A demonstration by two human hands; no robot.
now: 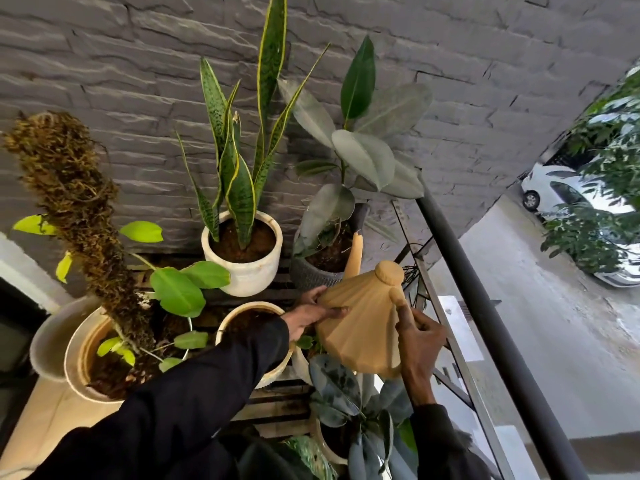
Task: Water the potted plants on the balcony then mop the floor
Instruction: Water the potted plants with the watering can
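Observation:
A tan cone-shaped watering can [360,320] is tilted forward, its long spout reaching into the dark grey pot [311,275] of a rubber plant [360,150]. My right hand [420,337] grips the can's handle at its right side. With straight fingers, my left hand [313,315] presses flat against the can's left side. A snake plant [242,161] stands in a white pot [249,271] left of the grey pot. Whether water is flowing cannot be made out.
A moss pole plant in a beige pot [81,355] stands at the left. A round pot [277,367] sits under my left arm, and a dark-leaved plant [353,403] is below the can. A dark railing [485,313] runs along the right. Cars are parked below.

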